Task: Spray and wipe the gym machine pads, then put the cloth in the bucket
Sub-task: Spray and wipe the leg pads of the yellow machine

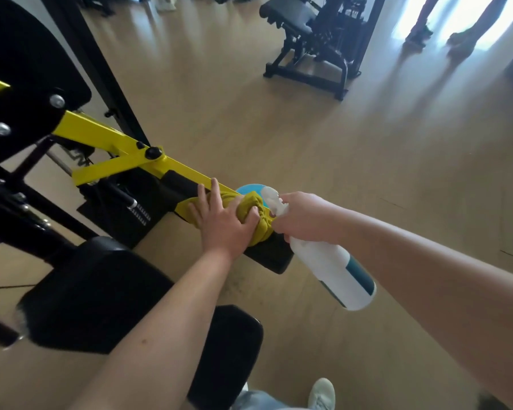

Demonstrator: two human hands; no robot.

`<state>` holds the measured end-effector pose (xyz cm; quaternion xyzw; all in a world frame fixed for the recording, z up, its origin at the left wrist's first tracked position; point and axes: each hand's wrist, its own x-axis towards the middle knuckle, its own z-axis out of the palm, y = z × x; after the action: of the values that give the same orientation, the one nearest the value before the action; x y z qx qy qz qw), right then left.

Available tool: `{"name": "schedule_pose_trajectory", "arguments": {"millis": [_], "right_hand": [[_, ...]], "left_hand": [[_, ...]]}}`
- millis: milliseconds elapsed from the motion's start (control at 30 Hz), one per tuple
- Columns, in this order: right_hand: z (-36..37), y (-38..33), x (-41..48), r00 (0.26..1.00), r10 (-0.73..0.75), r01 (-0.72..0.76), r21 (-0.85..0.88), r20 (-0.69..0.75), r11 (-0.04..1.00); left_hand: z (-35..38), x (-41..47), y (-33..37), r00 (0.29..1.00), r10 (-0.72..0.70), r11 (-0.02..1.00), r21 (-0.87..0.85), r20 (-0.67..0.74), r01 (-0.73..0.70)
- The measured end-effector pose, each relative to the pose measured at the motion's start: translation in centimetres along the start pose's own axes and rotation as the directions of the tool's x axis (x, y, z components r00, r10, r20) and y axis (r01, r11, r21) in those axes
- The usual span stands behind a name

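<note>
My left hand (219, 220) presses a bunched mustard-yellow cloth (256, 216) onto the black pad (267, 253) at the end of the machine's yellow arm (110, 137), thumb hooked into the cloth. Just right of the cloth, my right hand (305, 217) grips the neck of a white spray bottle (332, 267) with a teal label, its nozzle beside the cloth. A light blue round thing (248, 188) shows partly behind the cloth; it may be the bucket.
Two black seat pads (95, 294) lie below my left arm. The machine's black frame (12, 202) fills the left side. Another black gym machine (311, 39) stands at the back, and a person's legs (444, 28) at top right. The floor is wood.
</note>
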<state>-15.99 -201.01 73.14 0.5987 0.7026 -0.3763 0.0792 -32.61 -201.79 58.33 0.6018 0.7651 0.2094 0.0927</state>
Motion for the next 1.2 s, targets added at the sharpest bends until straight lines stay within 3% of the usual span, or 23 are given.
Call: {"name": "schedule_pose_trajectory", "arguments": {"millis": [167,333,433,533,700,933,1200], "right_hand": [[0.1,2.8,-0.5,0.999,0.034,-0.033,0.027,-0.035,0.999],[-0.4,3.2,-0.7,0.999,0.021,-0.022,-0.026,-0.046,0.999],[-0.5,2.4,-0.5,0.999,0.013,-0.014,-0.051,-0.034,0.999],[-0.2,0.9,0.1,1.000,0.013,-0.014,-0.052,-0.018,0.999],[0.4,-3.0,1.9,1.000,0.019,-0.018,-0.058,0.014,0.998],[1.6,-7.9,5.4,0.997,0.030,-0.024,-0.093,0.066,0.995],[1.9,-8.7,7.0,0.997,0.051,-0.049,-0.045,0.050,0.998]], "left_hand": [[2.2,-5.1,4.0,0.994,0.100,0.992,-0.074,-0.053,-0.103],[4.3,-8.6,5.5,0.999,0.017,0.981,-0.190,-0.035,-0.024],[3.8,-7.6,5.7,0.988,-0.153,0.917,-0.369,0.022,0.150],[2.6,-4.2,5.0,0.917,-0.392,0.748,-0.556,0.071,0.362],[0.1,3.0,0.7,0.790,-0.604,0.586,-0.613,0.104,0.529],[-1.8,9.1,-5.5,0.734,-0.678,0.553,-0.646,0.018,0.526],[-2.3,11.8,-8.9,0.772,-0.634,0.627,-0.616,-0.050,0.476]]}}
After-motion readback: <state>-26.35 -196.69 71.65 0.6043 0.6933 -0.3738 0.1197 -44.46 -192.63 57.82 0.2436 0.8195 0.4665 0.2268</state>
